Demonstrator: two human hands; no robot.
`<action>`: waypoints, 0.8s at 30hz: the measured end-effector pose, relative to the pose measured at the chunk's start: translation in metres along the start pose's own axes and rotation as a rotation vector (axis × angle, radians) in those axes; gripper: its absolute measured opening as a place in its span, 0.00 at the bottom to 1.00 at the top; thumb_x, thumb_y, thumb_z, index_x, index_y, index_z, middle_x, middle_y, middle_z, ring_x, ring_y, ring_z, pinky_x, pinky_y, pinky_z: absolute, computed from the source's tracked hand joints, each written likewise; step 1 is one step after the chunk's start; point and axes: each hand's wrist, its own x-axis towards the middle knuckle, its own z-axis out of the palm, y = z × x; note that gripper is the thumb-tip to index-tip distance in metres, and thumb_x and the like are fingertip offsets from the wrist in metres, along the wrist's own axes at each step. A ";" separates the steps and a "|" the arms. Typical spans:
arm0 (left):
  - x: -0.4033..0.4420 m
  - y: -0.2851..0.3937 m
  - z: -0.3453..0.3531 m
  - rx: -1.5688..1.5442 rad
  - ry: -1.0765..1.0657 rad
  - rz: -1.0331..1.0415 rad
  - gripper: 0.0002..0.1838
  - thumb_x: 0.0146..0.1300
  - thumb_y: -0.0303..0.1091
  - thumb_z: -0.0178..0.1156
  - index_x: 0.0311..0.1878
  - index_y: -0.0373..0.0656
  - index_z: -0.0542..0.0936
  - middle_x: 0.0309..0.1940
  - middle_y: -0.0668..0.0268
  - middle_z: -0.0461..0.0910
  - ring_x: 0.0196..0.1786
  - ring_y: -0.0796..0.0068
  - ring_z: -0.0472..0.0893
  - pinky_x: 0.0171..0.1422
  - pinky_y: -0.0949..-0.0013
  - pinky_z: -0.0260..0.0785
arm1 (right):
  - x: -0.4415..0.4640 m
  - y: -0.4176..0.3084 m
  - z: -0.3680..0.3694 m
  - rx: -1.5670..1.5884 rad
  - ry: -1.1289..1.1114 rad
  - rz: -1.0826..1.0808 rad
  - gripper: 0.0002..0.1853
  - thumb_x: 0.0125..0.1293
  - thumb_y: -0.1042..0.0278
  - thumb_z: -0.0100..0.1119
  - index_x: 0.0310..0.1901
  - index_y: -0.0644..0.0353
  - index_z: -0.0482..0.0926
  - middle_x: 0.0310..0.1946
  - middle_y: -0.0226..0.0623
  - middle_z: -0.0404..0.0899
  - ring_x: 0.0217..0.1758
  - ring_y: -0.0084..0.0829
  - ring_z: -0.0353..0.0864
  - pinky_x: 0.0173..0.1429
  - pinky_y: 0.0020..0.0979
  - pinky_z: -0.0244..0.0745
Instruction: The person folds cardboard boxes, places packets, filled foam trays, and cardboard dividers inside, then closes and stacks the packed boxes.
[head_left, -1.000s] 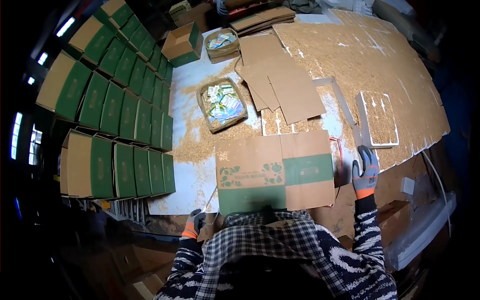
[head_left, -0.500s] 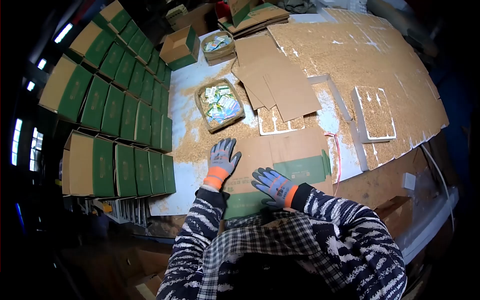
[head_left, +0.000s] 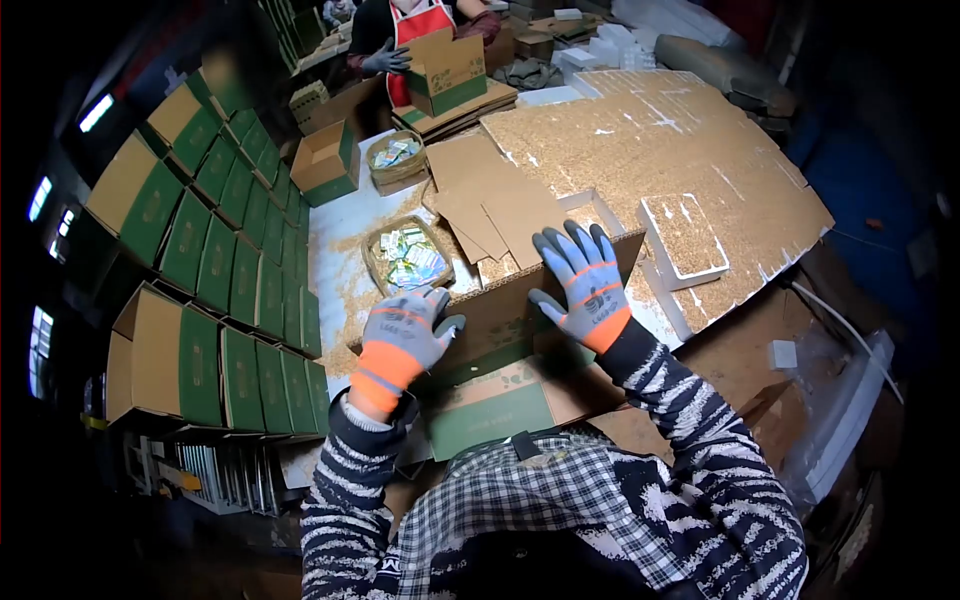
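In the head view, a partly unfolded brown and green cardboard box (head_left: 495,318) stands in front of me, one broad panel raised and its printed green side lying toward my apron. My left hand (head_left: 402,335), in a grey and orange glove, has its fingers curled over the raised panel's left end, with the thumb on the near side. At the right end, my right hand (head_left: 590,290) lies against the panel with fingers stretched and spread, reaching past the top edge. The undersides of both hands are hidden.
Rows of green boxes (head_left: 215,260) are stacked at left. Two baskets of small packets (head_left: 408,256) and flat cardboard sheets (head_left: 490,195) lie beyond my hands. Grain-filled white trays (head_left: 685,235) cover the right side. Across the table, a co-worker (head_left: 425,25) handles another box.
The flat cardboard has been raised into a standing panel. Both hands moved from lying on it to its two ends. The view tilted up, bringing the co-worker into sight.
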 end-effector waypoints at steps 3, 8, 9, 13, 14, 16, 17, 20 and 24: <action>0.017 -0.018 -0.012 -0.187 -0.169 0.037 0.31 0.66 0.60 0.53 0.58 0.43 0.77 0.53 0.54 0.80 0.56 0.53 0.78 0.60 0.57 0.69 | -0.022 0.013 0.007 -0.006 0.114 -0.118 0.33 0.55 0.49 0.68 0.62 0.46 0.72 0.67 0.35 0.68 0.72 0.44 0.61 0.75 0.51 0.50; 0.044 -0.037 -0.034 -0.282 -0.652 0.094 0.27 0.71 0.54 0.47 0.62 0.42 0.74 0.50 0.45 0.80 0.53 0.43 0.79 0.59 0.53 0.69 | -0.036 0.015 -0.028 0.244 0.165 -0.369 0.20 0.51 0.51 0.71 0.44 0.46 0.79 0.50 0.28 0.80 0.55 0.36 0.77 0.62 0.44 0.66; 0.050 -0.045 -0.033 -0.308 -0.680 0.129 0.27 0.70 0.52 0.49 0.61 0.42 0.75 0.48 0.46 0.81 0.50 0.46 0.80 0.57 0.55 0.71 | -0.036 0.014 -0.041 0.319 0.105 -0.366 0.09 0.54 0.54 0.65 0.33 0.47 0.80 0.35 0.23 0.82 0.39 0.32 0.80 0.52 0.37 0.71; 0.053 -0.047 -0.006 -0.785 -0.124 -0.133 0.18 0.67 0.41 0.58 0.54 0.40 0.79 0.34 0.64 0.80 0.33 0.78 0.77 0.38 0.72 0.71 | -0.030 -0.001 -0.086 0.882 -0.074 -0.166 0.10 0.55 0.66 0.48 0.28 0.53 0.81 0.23 0.28 0.80 0.28 0.32 0.78 0.44 0.32 0.72; 0.052 -0.034 0.018 -0.930 0.298 -0.079 0.15 0.67 0.37 0.59 0.52 0.39 0.80 0.32 0.66 0.78 0.30 0.79 0.74 0.36 0.73 0.69 | -0.026 -0.001 -0.080 0.838 -0.177 -0.179 0.10 0.58 0.64 0.49 0.31 0.52 0.82 0.23 0.29 0.80 0.28 0.33 0.79 0.45 0.34 0.73; 0.045 0.008 0.023 -1.283 0.160 -0.215 0.11 0.66 0.29 0.59 0.49 0.40 0.81 0.32 0.66 0.78 0.30 0.78 0.74 0.37 0.71 0.70 | -0.036 -0.014 -0.046 0.675 -0.471 -0.024 0.10 0.63 0.58 0.53 0.35 0.48 0.83 0.27 0.30 0.82 0.33 0.36 0.80 0.48 0.37 0.73; 0.045 0.027 0.040 -1.147 0.244 0.095 0.11 0.65 0.29 0.59 0.50 0.42 0.81 0.36 0.61 0.81 0.36 0.70 0.81 0.44 0.69 0.73 | -0.040 -0.020 -0.028 0.559 -0.521 -0.098 0.10 0.64 0.55 0.55 0.37 0.46 0.83 0.31 0.31 0.83 0.38 0.37 0.81 0.49 0.39 0.73; 0.036 0.031 0.038 -0.736 -0.318 0.261 0.20 0.65 0.43 0.60 0.60 0.55 0.79 0.59 0.60 0.77 0.66 0.58 0.72 0.75 0.56 0.53 | -0.025 -0.011 -0.034 0.321 -0.326 -0.192 0.16 0.66 0.53 0.56 0.48 0.52 0.80 0.44 0.38 0.83 0.49 0.40 0.80 0.53 0.42 0.73; 0.031 0.027 0.051 -0.710 -0.509 0.110 0.24 0.63 0.42 0.60 0.64 0.57 0.77 0.62 0.53 0.75 0.68 0.53 0.70 0.73 0.57 0.57 | -0.012 0.018 -0.083 1.388 -0.699 -0.124 0.27 0.70 0.54 0.51 0.68 0.55 0.68 0.53 0.50 0.79 0.58 0.44 0.77 0.65 0.39 0.67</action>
